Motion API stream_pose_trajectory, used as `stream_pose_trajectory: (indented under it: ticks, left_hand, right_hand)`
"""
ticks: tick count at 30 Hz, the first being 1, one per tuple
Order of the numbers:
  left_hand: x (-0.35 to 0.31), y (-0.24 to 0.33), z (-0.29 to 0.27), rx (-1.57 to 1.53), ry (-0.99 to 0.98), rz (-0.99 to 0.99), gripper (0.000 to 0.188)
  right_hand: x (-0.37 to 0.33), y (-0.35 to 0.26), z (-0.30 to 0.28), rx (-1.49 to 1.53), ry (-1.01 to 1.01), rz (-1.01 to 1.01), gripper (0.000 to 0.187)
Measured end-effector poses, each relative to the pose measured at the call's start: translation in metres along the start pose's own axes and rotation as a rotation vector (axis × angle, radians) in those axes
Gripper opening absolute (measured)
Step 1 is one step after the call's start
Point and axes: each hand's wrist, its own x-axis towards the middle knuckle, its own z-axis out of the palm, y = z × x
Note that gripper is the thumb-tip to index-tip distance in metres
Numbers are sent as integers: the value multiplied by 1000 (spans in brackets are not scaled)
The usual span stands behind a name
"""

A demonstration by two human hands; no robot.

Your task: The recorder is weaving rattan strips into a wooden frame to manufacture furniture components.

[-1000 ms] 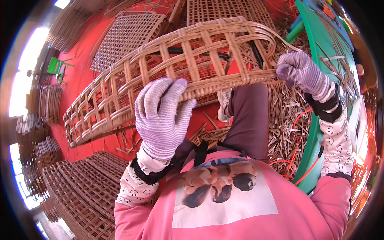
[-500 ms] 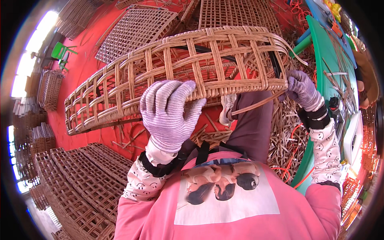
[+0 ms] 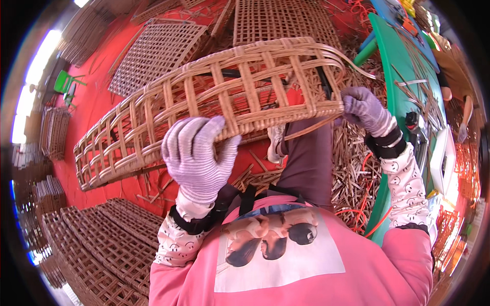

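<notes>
A long, curved woven wicker frame (image 3: 191, 97), brown with open square gaps, is held up tilted in front of me, its right end higher. My left hand (image 3: 196, 158), in a striped lilac knit glove, is closed over its lower edge near the middle. My right hand (image 3: 365, 109), gloved alike, pinches at the frame's lower right corner. A flat wicker strand (image 3: 309, 130) runs from below the frame up to those fingers; the fingertips are partly hidden. Loose strand ends (image 3: 352, 64) stick out from the upper right corner. A dark metal bar shows inside the weave.
Stacked woven panels (image 3: 102, 245) stand at lower left; more panels (image 3: 158, 56) lie beyond on the red floor (image 3: 92, 109). Cut strips (image 3: 352, 173) litter the floor beside my leg. A green table (image 3: 393, 97) stands at right, with a co-worker's arm (image 3: 465, 115) past it.
My view has shifted, so the frame and both hands appear farther left. Both hands keep about the same places on the frame. More of the co-worker's arm shows at right.
</notes>
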Motion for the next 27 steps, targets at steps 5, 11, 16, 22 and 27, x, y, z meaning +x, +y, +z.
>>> stream_pose_trajectory:
  ticks: [5,11,16,22,27]
  left_hand:
    - [-1,3,-3,7,-14,-3,36]
    - [-1,5,-5,42,-48,20,38]
    - [-1,3,-3,39,-39,19,38]
    - [-3,0,-3,46,-46,22,38]
    - [-5,-2,-4,54,-52,43,40]
  right_hand:
    - [-2,-4,-2,-96,-4,6,35]
    - [-1,-9,-6,-143,-83,-88,34]
    - [0,-12,-7,-144,-59,-76,27]
    - [1,-17,-11,-214,-90,-92,26]
    - [8,-30,-16,-259,-31,-306,21]
